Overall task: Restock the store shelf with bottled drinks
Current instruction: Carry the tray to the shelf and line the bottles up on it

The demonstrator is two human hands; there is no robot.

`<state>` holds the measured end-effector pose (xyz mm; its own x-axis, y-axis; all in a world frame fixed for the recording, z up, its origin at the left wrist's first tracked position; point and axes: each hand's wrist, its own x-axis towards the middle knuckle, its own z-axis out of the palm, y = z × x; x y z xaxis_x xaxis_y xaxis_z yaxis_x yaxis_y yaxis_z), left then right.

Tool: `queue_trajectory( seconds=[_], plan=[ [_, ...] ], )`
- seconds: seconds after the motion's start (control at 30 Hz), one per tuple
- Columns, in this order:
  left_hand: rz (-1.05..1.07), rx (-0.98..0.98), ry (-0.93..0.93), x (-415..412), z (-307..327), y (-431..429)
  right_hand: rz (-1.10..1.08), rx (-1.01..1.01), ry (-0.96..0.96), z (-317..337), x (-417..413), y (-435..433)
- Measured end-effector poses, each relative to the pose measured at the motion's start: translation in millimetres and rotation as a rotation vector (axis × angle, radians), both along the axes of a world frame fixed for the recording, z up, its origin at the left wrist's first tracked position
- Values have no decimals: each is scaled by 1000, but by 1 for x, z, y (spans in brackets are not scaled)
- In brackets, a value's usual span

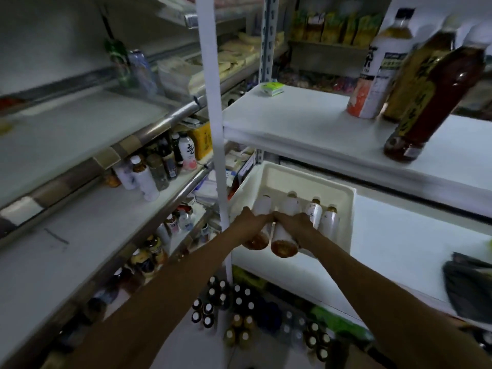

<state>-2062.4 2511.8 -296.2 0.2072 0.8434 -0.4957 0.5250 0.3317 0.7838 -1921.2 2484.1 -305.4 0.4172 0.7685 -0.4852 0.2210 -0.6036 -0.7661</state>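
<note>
**A:** Starting far left: metal-edged shelves (80, 177) run away from us, and a cluster of small bottles (157, 169) stands on the middle one. It's too blurred to read any labels.

**B:** And below, on the floor?

**A:** Packs of capped bottles (226, 302), seen from above, just past the white upright post (213, 102). Now to the action: the left hand (254, 222) has its fingers curled round a white-labelled bottle (262, 206), amber base towards us.

**B:** The other hand looks the same!

**A:** It does. The right hand (295, 225) is touching the left, fingers clamped on a second white-labelled bottle (288, 207). Both bottles lie tilted, caps pointing away, bases over the near rim of the cream crate (343, 193).

**B:** Where does the crate sit?

**A:** On the lower white shelf (399, 249), tucked under the upper white shelf (306, 123). Two more bottles (323, 217) lie inside it, just right of the hands.

**B:** And up top?

**A:** A small green-and-white box (272, 88) at the back, then three tall drink bottles (415, 75) close together at the right end. A dark cloth (468, 288) lies on the lower shelf, far right.
</note>
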Motion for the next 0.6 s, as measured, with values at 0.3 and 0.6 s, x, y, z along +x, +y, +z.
queue_trajectory(
  seconds=[0.3,0.6],
  plan=[
    [300,-54,-115,-117,28,-126,169,79,-26,22,-120,-85],
    [667,217,-128,-252,79,-209,470,287,-83,85,-252,-140]
  ],
)
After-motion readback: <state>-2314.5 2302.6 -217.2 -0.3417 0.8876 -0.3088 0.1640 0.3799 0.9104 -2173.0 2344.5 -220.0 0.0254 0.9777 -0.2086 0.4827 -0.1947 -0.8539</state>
